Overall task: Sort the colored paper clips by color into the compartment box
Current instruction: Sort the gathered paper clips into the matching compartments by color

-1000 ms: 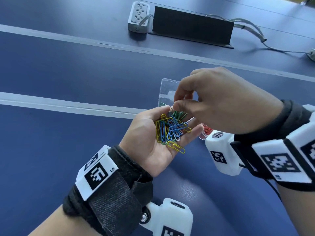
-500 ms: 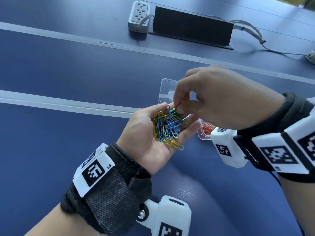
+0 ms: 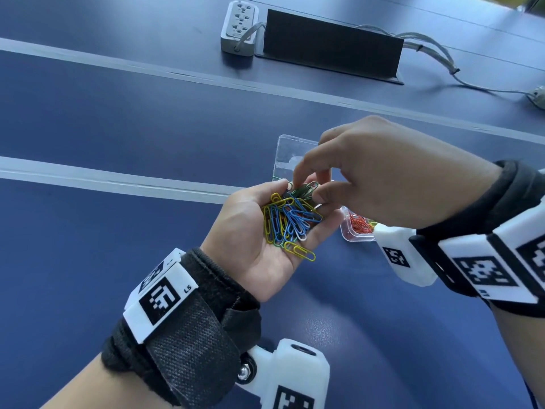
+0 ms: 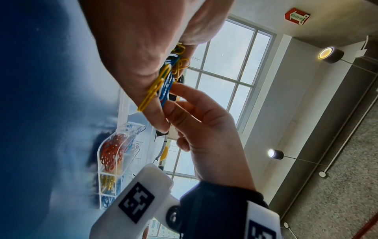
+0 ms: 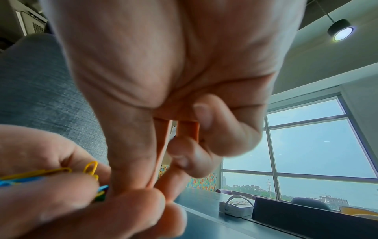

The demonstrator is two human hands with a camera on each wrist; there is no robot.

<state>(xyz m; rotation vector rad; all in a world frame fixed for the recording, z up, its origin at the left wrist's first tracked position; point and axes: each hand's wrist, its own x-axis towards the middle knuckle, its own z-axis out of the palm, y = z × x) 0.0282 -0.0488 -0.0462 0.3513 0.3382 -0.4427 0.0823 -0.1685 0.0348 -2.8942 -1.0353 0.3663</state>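
My left hand is palm up above the table and cups a pile of paper clips, yellow, blue, green and white. My right hand reaches in from the right. Its index finger and thumb pinch at the green clips on the pile's far edge. The left wrist view shows the pile edge-on between both hands. The clear compartment box lies on the table under my right hand, with red clips in one compartment. Seen from the left wrist, the box holds red, yellow and blue clips apart.
The box's clear lid lies open beyond the hands. A grey power strip, a black panel and grey cables sit at the far side. The blue table has pale stripes across it.
My right index finger has stretched down onto the green clips at the pile's far edge. The left hand holds the pile almost where it was.
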